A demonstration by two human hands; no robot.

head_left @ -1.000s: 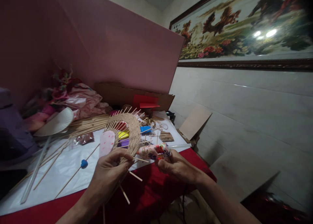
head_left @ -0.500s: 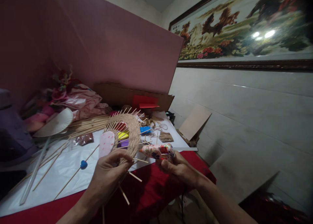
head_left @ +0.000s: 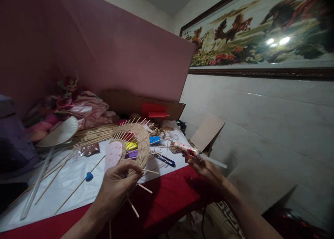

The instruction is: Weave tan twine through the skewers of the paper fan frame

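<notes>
My left hand (head_left: 121,183) pinches the lower rim of a round woven fan-like piece (head_left: 143,145), made of twine wound over thin wooden sticks that jut out past its edge. A pink, red-dotted patch (head_left: 113,152) fills its inner left side. In my right hand (head_left: 202,166) is a glue gun (head_left: 185,148) with a flowered cover, a clear glue stick (head_left: 215,161) poking from its back. Its tip points left, apart from the woven piece. Behind the sticks lies a blue-handled cutter (head_left: 167,159) on the white sheet.
Yellow (head_left: 132,145) and blue packets (head_left: 154,140) lie behind the woven piece. To the left are a stick with a blue heart (head_left: 89,176), a brown packet (head_left: 90,149), a pale pleated fan (head_left: 58,132) and a bundle of sticks (head_left: 94,133). A red cloth (head_left: 167,193) covers the table's front.
My right hand has drawn the glue gun away to the right and slightly up, uncovering the blue cutter. My left hand and the woven piece have hardly moved.
</notes>
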